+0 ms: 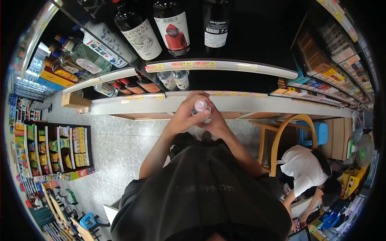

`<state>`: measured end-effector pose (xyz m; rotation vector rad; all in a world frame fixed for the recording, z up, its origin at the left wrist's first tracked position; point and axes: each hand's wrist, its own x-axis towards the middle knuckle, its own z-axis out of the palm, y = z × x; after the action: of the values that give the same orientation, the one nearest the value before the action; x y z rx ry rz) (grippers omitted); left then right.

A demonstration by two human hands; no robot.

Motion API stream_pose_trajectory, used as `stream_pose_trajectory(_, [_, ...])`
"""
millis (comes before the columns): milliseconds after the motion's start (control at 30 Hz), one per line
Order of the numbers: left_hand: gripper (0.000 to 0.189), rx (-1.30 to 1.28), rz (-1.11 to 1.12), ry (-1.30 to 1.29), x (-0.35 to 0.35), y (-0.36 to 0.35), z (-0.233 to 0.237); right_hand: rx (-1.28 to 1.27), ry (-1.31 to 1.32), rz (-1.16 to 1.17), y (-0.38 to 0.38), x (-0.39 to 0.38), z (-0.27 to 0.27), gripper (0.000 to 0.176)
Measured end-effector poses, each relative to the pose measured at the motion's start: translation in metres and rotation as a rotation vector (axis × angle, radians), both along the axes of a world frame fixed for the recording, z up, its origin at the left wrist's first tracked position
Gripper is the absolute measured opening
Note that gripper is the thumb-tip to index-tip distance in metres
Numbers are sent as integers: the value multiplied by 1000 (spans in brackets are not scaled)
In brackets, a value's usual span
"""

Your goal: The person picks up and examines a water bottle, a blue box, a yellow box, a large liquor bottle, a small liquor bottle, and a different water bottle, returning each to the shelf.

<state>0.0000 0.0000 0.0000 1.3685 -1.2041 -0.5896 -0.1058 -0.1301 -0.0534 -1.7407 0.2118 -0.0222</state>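
Note:
Both of my hands are wrapped round a small clear bottle (201,107) with a pinkish-white cap, held upright in front of my chest. My left hand (189,113) has its thumb across the near side of the bottle. Against the other side is my right hand (217,120), its fingers closed on the bottle and partly hidden behind it. Beyond the hands runs a white shelf ledge (140,105). Above it, a shelf edge with price tags (225,66) carries dark wine bottles (173,34).
More bottles (90,48) fill the left shelves, and boxed packs (341,56) the right. A wooden chair (275,140) stands at the right, beside a person in white (303,168) bending down. A snack rack (56,150) is at the far left.

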Motion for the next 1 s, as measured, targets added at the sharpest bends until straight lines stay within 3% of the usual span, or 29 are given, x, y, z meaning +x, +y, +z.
stream_pose_trajectory(67, [35, 68, 207, 53, -18, -5, 17, 59, -127, -175, -6, 18, -18, 67])
stream_pose_trajectory(100, [35, 46, 210, 51, -24, -6, 14, 37, -132, -170, -19, 28, -29, 67])
stream_pose_trajectory(167, [30, -142, 600, 153, -30, 0, 2, -245, -462, -252, -36, 55, -49, 67])
stream_pose_trajectory(200, [21, -182, 677, 397, -35, 11, -9, -260, -330, -300, -36, 63, -44, 66])
stream_pose_trajectory(333, [14, -134, 717, 502, -47, 71, -52, -377, -303, -228, -66, 98, -65, 73])
stream_pose_trajectory(367, [13, -72, 810, 526, -54, 83, -59, -377, -305, -220, -70, 104, -70, 73])
stream_pose_trajectory(433, [14, -31, 934, 574, -66, 103, -74, -194, -259, -278, -74, 119, -74, 75])
stream_pose_trajectory(500, [14, -11, 991, 637, -79, 119, -86, -172, -198, -257, -78, 133, -78, 76])
stream_pose_trajectory(567, [11, -47, 1035, 757, -89, 126, -93, 1, -166, -229, -79, 145, -82, 70])
stream_pose_trajectory(600, [10, -72, 1050, 784, -93, 126, -93, -57, -112, -211, -80, 149, -78, 57])
stream_pose_trajectory(733, [9, -147, 1066, 821, -99, 128, -95, -130, 54, -126, -82, 173, -79, 42])
stream_pose_trajectory(1000, [11, -111, 1155, 842, -98, 155, -94, -172, 31, -166, -78, 197, -116, 33])
